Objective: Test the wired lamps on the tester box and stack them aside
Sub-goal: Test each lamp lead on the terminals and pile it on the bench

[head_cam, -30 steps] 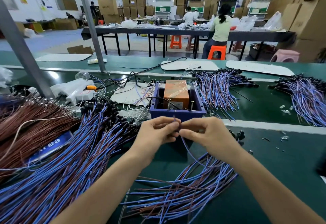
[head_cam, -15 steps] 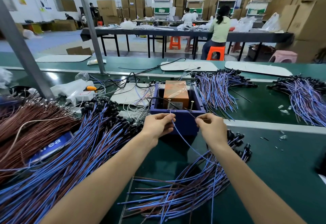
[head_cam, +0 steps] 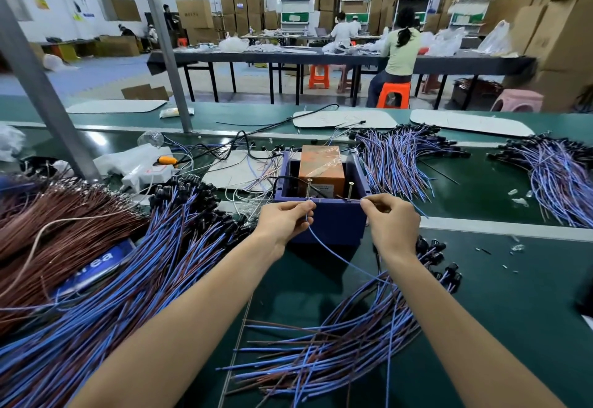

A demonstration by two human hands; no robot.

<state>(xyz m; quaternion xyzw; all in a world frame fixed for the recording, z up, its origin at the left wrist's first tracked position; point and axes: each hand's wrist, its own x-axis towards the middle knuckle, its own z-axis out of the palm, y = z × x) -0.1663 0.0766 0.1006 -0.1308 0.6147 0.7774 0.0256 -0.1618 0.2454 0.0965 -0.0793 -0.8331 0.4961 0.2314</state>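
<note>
The tester box (head_cam: 327, 221) is a dark blue bin holding an orange block (head_cam: 322, 167), with two upright metal pins (head_cam: 350, 190) at its near rim. My left hand (head_cam: 284, 219) pinches a blue wire (head_cam: 333, 255) end at the left pin. My right hand (head_cam: 390, 223) pinches the other wire end by the right pin. The blue wire runs down from my left hand toward a loose pile of wired lamps (head_cam: 340, 343) on the green table. The lamp at the wire's far end is lost among the pile.
A large heap of blue-wired lamps (head_cam: 134, 279) and brown wires (head_cam: 57, 231) lies at left. More bundles (head_cam: 401, 157) (head_cam: 558, 176) lie behind and right of the box. A grey post (head_cam: 41, 93) stands at left. People sit at a far table (head_cam: 321, 57).
My hands, together over the near pile a second ago, have spread apart and moved up to the box rim, carrying the wire ends to the two pins.
</note>
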